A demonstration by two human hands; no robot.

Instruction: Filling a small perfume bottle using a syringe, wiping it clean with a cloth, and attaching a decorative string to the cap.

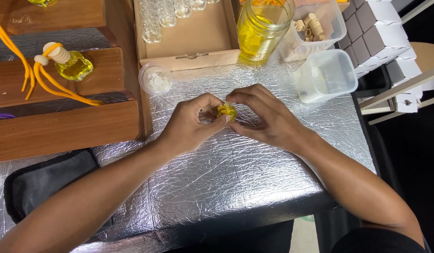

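Fingers (216, 108) of left hand (191, 124) and right hand (266, 115) closed from both sides on small clear glass bottle of yellow liquid (227, 111). Bottle pinched between, equally near both, long axis unclear. Below tall yellow-filled glass jar (261, 30), above silver foil desk (217, 182).

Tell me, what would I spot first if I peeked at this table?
Probably the small glass bottle of yellow liquid, pinched between the left hand and right hand in the middle of the crinkly silver foil tabletop. Next, the big glass jar of yellow liquid at the back, and a filled bottle with a wooden cap and orange cord on the wooden step to the left.
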